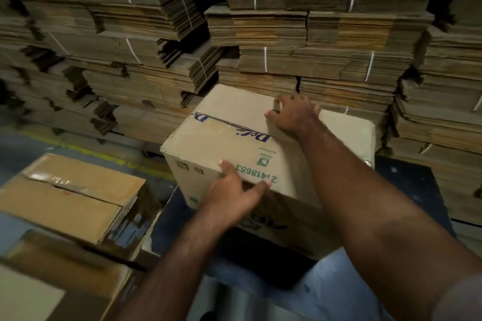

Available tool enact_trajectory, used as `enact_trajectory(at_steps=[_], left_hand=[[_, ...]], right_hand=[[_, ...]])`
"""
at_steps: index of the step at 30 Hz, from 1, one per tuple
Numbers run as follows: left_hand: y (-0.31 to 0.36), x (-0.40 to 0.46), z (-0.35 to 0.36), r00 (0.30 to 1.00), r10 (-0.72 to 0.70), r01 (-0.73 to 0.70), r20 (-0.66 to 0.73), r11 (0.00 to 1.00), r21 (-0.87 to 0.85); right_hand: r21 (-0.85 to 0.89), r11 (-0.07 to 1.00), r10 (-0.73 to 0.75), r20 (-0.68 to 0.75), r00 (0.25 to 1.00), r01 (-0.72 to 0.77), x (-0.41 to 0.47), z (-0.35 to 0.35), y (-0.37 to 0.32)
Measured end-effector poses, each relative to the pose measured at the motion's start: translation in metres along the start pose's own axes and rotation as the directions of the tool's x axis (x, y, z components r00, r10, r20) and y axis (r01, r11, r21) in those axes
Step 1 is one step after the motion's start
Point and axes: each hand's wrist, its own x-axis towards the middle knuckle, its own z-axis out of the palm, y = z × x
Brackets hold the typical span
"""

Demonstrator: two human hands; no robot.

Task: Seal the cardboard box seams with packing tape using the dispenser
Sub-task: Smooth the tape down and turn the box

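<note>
A brown cardboard box point(229, 143) with blue print stands on a dark blue surface point(414, 190) in the middle. A strip of clear glossy tape point(224, 125) runs along its top seam from the left edge towards my right hand. My right hand point(294, 117) rests on the top of the box at the far end of that strip, curled over the tape dispenser point(275, 108), which is mostly hidden under the fingers. My left hand point(232, 190) lies flat against the near top edge of the box with its fingers spread, holding nothing.
A second taped box point(70, 190) sits lower at the left. Tall stacks of strapped, flattened cardboard point(287, 34) form a wall right behind the box. More flat cardboard point(52, 281) lies at the bottom left. A yellow floor line point(104, 156) runs behind the left box.
</note>
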Motion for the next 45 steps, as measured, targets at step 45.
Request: enact_trajectory(at_steps=[45], left_hand=[[-0.078,0.007,0.027,0.670,0.737,-0.618,-0.093,0.622,0.481]], right_hand=[[0.036,0.982,0.189,-0.223,0.956,-0.186,-0.308,0.052,0.025]])
